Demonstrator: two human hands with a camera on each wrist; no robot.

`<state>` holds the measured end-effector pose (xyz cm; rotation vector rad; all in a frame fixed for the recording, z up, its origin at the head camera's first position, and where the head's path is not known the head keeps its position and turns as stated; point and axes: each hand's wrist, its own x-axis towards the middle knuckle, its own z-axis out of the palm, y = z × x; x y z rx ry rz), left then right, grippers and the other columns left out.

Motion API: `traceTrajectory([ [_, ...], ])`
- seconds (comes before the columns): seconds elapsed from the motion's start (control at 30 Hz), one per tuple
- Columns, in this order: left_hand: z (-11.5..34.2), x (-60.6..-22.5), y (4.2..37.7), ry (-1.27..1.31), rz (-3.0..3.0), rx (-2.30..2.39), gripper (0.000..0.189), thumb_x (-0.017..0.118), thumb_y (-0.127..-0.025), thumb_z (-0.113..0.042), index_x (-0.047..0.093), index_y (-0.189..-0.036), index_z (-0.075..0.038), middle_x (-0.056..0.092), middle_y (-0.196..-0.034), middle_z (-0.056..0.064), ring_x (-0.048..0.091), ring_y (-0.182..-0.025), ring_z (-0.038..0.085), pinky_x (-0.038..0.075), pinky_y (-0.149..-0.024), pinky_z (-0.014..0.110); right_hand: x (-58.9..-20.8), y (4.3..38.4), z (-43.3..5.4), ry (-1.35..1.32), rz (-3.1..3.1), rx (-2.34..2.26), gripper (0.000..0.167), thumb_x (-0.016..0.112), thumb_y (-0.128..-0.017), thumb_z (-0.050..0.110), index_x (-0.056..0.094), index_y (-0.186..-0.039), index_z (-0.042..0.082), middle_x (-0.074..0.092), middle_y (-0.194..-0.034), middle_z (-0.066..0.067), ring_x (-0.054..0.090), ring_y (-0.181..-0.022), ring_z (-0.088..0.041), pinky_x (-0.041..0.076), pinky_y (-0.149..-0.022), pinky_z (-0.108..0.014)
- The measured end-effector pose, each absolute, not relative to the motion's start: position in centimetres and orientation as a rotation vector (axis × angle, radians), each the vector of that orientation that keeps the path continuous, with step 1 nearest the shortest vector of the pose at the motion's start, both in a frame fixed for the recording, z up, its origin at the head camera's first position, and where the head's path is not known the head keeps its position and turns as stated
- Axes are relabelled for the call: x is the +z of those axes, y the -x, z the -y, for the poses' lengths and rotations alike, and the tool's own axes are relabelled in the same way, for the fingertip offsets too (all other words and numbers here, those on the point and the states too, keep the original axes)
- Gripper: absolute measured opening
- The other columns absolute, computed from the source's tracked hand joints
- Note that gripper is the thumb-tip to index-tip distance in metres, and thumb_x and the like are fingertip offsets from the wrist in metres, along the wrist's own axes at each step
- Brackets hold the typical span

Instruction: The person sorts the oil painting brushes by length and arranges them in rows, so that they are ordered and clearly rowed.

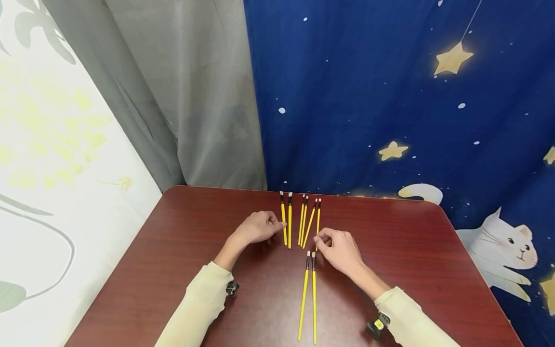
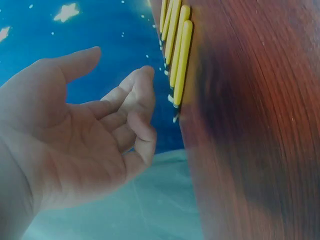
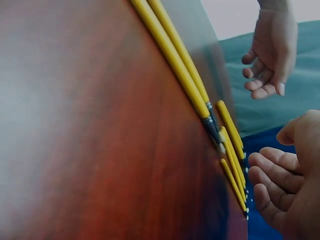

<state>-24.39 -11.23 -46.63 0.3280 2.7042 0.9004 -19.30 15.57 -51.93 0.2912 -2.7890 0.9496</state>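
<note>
Paintbrushes with yellow handles and pale bristles lie on the table in groups. My left hand (image 1: 259, 226) hovers beside the left pair of brushes (image 1: 290, 226), its thumb tip overlapping one handle in the head view. In the left wrist view its fingers are loosely bent around nothing. Several thinner brushes (image 1: 301, 221) lie just right of that pair, bristles toward the back edge. Over the lower end of the rightmost thin brush (image 1: 318, 217) is my right hand (image 1: 340, 249); the right wrist view shows its thumb apart from relaxed fingers, nothing between them. Closer to me lie two longer brushes (image 1: 314, 303).
The dark red wooden table (image 1: 416, 270) ends at a back edge just beyond the bristles. Behind it hang a grey curtain (image 1: 217, 96) and a blue star-patterned curtain (image 1: 347, 96). A pale patterned sheet (image 1: 56, 144) hangs on the left.
</note>
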Motion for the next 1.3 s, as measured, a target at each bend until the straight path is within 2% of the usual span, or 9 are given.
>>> traceTrajectory([
  [0.17, 11.4, -47.2, 25.2, -0.286, -2.753, 0.888, 0.029, 0.067, -0.103, -0.040, 0.068, -0.092, -0.014, 0.067, -0.072, 0.001, 0.063, -0.065, 0.018, 0.047, -0.064, 0.031, -51.6, 20.7, -14.9, -0.256, 2.768, 0.972, 0.008, 0.077, -0.096, 0.034, 0.081, -0.093, 0.028, 0.075, -0.076, 0.014, 0.066, -0.068, -0.001, 0.051, -0.064, -0.028],
  [0.33, 11.4, -47.9, 26.3, -0.254, -2.787, 0.917, 0.022, 0.067, -0.102, -0.032, 0.068, -0.089, -0.014, 0.068, -0.078, 0.002, 0.062, -0.069, 0.018, 0.046, -0.065, 0.029, -51.5, 21.7, -13.7, -0.239, 2.785, 0.995, 0.006, 0.079, -0.094, 0.032, 0.081, -0.093, 0.027, 0.073, -0.072, 0.014, 0.062, -0.064, -0.003, 0.048, -0.061, -0.030],
  [0.57, 11.3, -48.5, 27.7, -0.258, -2.727, 0.983, 0.023, 0.069, -0.101, -0.033, 0.070, -0.089, -0.013, 0.075, -0.081, 0.009, 0.068, -0.069, 0.023, 0.048, -0.063, 0.029, -51.7, 23.5, -12.0, -0.285, 2.823, 1.032, 0.008, 0.078, -0.096, 0.025, 0.080, -0.094, 0.018, 0.071, -0.074, 0.007, 0.056, -0.061, -0.008, 0.048, -0.064, -0.030],
  [0.8, 10.7, -48.6, 29.0, -0.216, -2.754, 0.957, 0.028, 0.072, -0.099, -0.034, 0.074, -0.088, -0.008, 0.075, -0.079, 0.011, 0.066, -0.066, 0.021, 0.045, -0.059, 0.029, -51.7, 24.8, -10.2, -0.222, 2.868, 0.952, 0.010, 0.079, -0.095, 0.029, 0.079, -0.089, 0.021, 0.073, -0.076, 0.008, 0.062, -0.069, -0.012, 0.050, -0.065, -0.032],
  [0.93, 10.3, -48.9, 30.0, -0.135, -2.783, 0.850, 0.036, 0.072, -0.097, -0.035, 0.069, -0.074, -0.008, 0.063, -0.063, 0.004, 0.059, -0.060, 0.021, 0.040, -0.055, 0.029, -51.5, 24.9, -9.0, -0.138, 2.907, 0.811, 0.016, 0.080, -0.094, 0.034, 0.076, -0.082, 0.024, 0.073, -0.076, 0.007, 0.067, -0.071, -0.018, 0.054, -0.064, -0.038],
  [1.07, 9.9, -49.2, 30.9, -0.067, -2.791, 0.700, 0.045, 0.069, -0.096, -0.034, 0.052, -0.058, -0.015, 0.044, -0.056, -0.001, 0.048, -0.057, 0.020, 0.036, -0.055, 0.031, -51.6, 25.0, -7.9, -0.128, 2.914, 0.722, 0.022, 0.078, -0.095, 0.034, 0.073, -0.076, 0.024, 0.070, -0.071, 0.005, 0.067, -0.067, -0.022, 0.054, -0.059, -0.041],
  [1.13, 9.7, -49.3, 31.2, -0.044, -2.772, 0.667, 0.047, 0.067, -0.095, -0.033, 0.048, -0.056, -0.016, 0.042, -0.055, -0.001, 0.047, -0.057, 0.022, 0.036, -0.055, 0.032, -51.8, 25.3, -7.5, -0.133, 2.907, 0.695, 0.026, 0.078, -0.095, 0.032, 0.071, -0.071, 0.023, 0.068, -0.067, 0.004, 0.065, -0.064, -0.021, 0.052, -0.056, -0.040],
  [1.17, 10.0, -50.8, 32.2, -0.064, -2.776, 0.677, 0.048, 0.067, -0.095, -0.037, 0.047, -0.056, -0.018, 0.042, -0.055, -0.002, 0.047, -0.057, 0.021, 0.036, -0.056, 0.033, -51.9, 25.4, -7.3, -0.131, 2.906, 0.676, 0.028, 0.077, -0.096, 0.031, 0.070, -0.069, 0.023, 0.066, -0.065, 0.004, 0.064, -0.062, -0.021, 0.051, -0.055, -0.039],
  [1.3, 9.6, -50.7, 32.1, -0.050, -2.765, 0.673, 0.046, 0.066, -0.096, -0.038, 0.051, -0.058, -0.016, 0.045, -0.058, 0.000, 0.054, -0.062, 0.024, 0.041, -0.060, 0.035, -52.2, 26.0, -6.7, -0.130, 2.884, 0.582, 0.039, 0.077, -0.095, 0.027, 0.061, -0.060, 0.021, 0.061, -0.061, 0.002, 0.060, -0.059, -0.021, 0.046, -0.051, -0.038],
])
